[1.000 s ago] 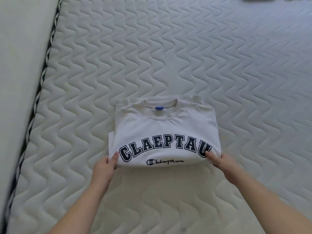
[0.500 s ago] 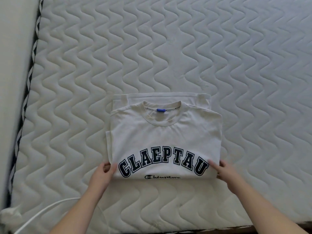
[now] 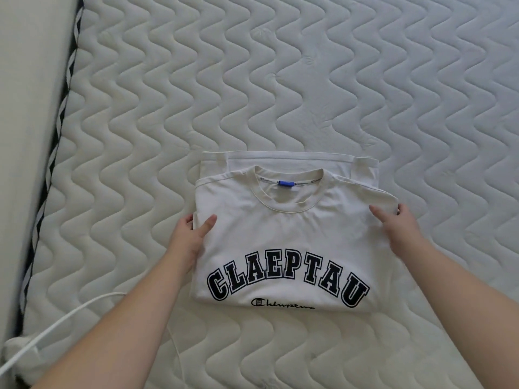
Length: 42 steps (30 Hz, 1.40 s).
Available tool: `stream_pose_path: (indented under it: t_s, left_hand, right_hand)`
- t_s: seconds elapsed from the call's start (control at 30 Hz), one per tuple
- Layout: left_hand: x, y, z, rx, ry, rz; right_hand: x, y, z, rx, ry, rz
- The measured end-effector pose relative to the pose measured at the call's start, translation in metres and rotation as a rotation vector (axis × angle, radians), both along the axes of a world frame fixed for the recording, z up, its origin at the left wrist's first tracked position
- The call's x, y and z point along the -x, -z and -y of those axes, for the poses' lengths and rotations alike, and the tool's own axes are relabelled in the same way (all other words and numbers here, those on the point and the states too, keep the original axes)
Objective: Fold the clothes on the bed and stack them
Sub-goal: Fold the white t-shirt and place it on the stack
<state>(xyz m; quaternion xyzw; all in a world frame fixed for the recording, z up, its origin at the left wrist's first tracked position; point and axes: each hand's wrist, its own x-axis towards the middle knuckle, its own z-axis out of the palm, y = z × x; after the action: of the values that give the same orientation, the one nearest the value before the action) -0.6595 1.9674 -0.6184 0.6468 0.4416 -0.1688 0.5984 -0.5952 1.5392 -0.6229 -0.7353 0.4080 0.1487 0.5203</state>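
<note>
Now both hands, left hand [image 3: 188,240] and right hand [image 3: 398,228], pinch the folded shirt [image 3: 280,242] edges mid-bed [image 3: 280,80]; uneven lifting could sag the middle and undo the fold.

White quilted mattress [image 3: 280,80] with a wavy stitch pattern fills the view. Dark-and-white striped piping [image 3: 56,130] runs along its left edge. A white cable [image 3: 64,321] crosses the lower-left corner; lighting is even.

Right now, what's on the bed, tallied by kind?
Folded white T-shirt: 1
White cable: 1
Hands on the shirt: 2, left hand and right hand
Total: 4
</note>
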Motion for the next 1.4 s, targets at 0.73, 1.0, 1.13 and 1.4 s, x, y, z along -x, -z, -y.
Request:
stream_pose_path:
  t_s: [0.73, 1.0, 1.13, 1.4]
  left_hand:
    - [-0.097, 0.009, -0.008, -0.713, 0.454, 0.309]
    - [-0.188, 0.016, -0.004, -0.912, 1.080, 0.188]
    - [-0.205, 0.003, -0.011, -0.741, 1.197, 0.159]
    - [-0.197, -0.015, -0.022, -0.761, 1.323, 0.482]
  right_hand:
    - [-0.099, -0.002, 0.005, 0.440, -0.568, 0.241]
    - [-0.142, 0.001, 0.003, 0.742, -1.119, 0.109]
    - [-0.142, -0.003, 0.005, 0.814, -1.228, 0.278]
    - [-0.144, -0.013, -0.011, 0.649, -1.242, 0.448]
